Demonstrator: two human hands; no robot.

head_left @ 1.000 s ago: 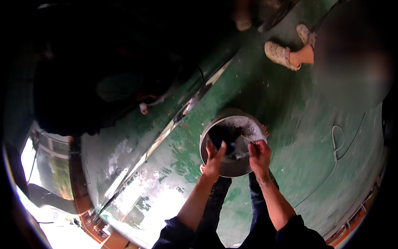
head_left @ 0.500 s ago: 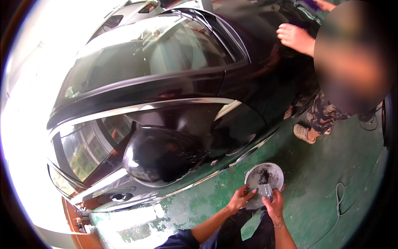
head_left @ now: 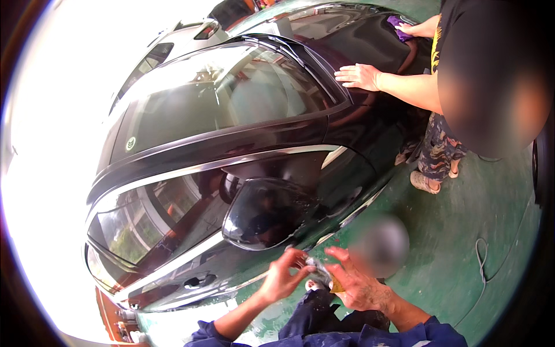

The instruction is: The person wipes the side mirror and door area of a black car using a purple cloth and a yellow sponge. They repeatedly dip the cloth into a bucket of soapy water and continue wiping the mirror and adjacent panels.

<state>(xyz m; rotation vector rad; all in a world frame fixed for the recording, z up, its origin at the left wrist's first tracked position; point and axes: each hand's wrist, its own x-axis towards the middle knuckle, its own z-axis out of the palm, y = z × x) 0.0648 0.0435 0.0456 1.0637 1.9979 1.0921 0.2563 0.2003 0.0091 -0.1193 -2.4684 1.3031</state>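
Note:
In front of my lap, beside the car's flank, both my hands work at a small crumpled grey piece [head_left: 317, 267] with a yellow part [head_left: 336, 284] at its right end. The fingers of my left hand [head_left: 282, 279] are closed on its grey side. My right hand [head_left: 359, 284] grips the yellow end low down, with its upper fingers raised and bent. Whether this is one thing or two, I cannot tell. Just beyond my right hand, a round grey-white tub [head_left: 383, 246] shows blurred on the floor.
A glossy black car [head_left: 277, 130] fills the left and middle, its side mirror [head_left: 269, 214] close ahead of my left hand. At the far right, another person's hand [head_left: 358, 77] rests on the bonnet; their other hand holds a purple cloth [head_left: 399, 28]. A thin cable [head_left: 481, 260] lies on the green floor.
My hands have come up and left, away from the tub, with the grey piece. The co-worker's near hand has shifted left along the car. My view has shifted slightly.

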